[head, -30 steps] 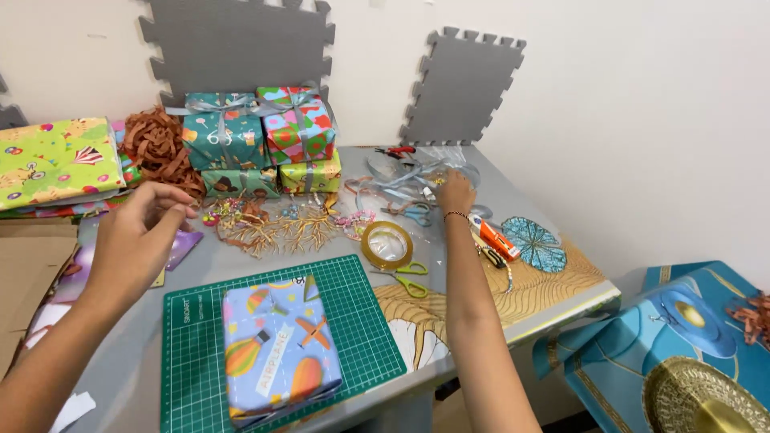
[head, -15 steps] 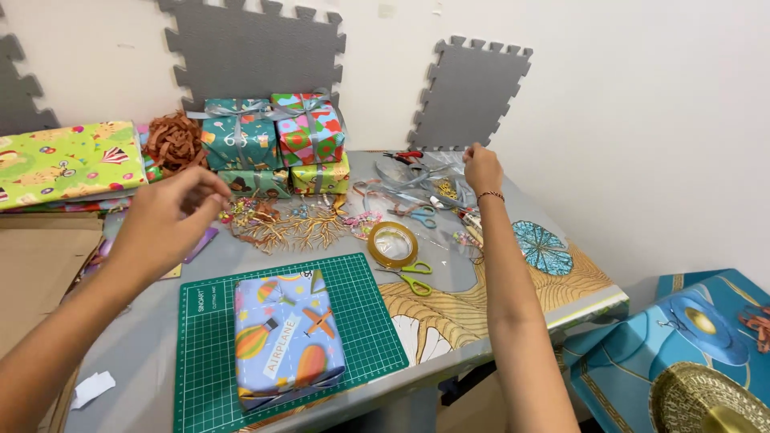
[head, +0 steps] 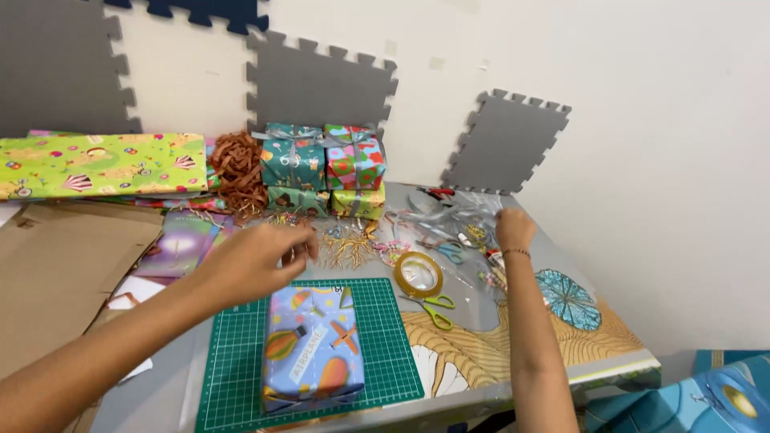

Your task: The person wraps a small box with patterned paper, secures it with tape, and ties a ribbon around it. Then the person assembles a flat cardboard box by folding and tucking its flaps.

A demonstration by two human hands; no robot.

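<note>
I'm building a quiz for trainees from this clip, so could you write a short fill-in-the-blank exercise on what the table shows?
1. The wrapped box with balloon and plane pictures lies on a ____ cutting mat.
2. The scissors beside the tape roll have ____ handles.
3. The right hand wears a ____ at the wrist.
4. Grey foam ____ hang on the wall.

Missing words: green; yellow-green; bracelet; tiles
</note>
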